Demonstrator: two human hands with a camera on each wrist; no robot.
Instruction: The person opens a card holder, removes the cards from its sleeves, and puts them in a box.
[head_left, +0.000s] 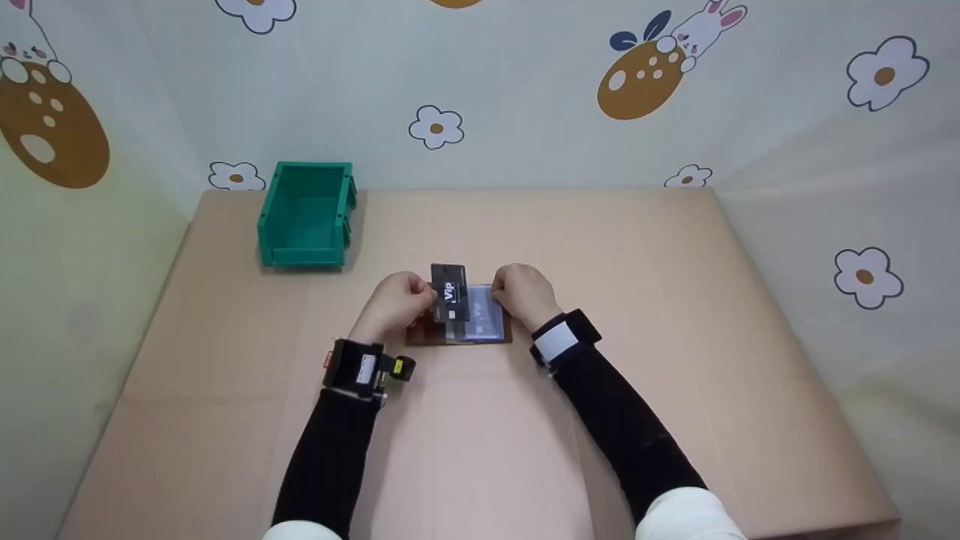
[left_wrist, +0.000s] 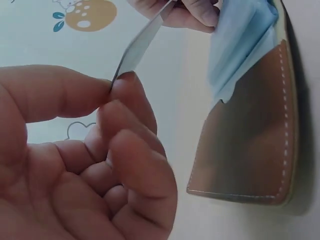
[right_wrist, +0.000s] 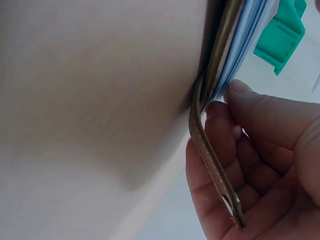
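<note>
An open brown leather card wallet [head_left: 426, 334] with clear plastic sleeves [head_left: 486, 319] lies on the table. Above its middle, my left hand [head_left: 394, 304] pinches a black card [head_left: 448, 279] marked "Vip" by its left edge, between thumb and fingertips. The left wrist view shows the card [left_wrist: 141, 49] edge-on, raised beside the wallet's stitched brown flap [left_wrist: 245, 150]. At the wallet's right side, my right hand [head_left: 526, 296] pinches the sleeves near their upper corner. In the right wrist view, thumb and index finger hold the stacked sleeves [right_wrist: 245, 45], while a narrow brown strap [right_wrist: 212, 162] hangs across the fingers.
A green plastic bin [head_left: 307, 217] stands at the back left of the tan-covered table [head_left: 652, 360]. Behind and beside the table hangs a pale curtain [head_left: 525, 97] printed with flowers and rabbits. Both forearms wear black sleeves and wrist-mounted cameras [head_left: 361, 369].
</note>
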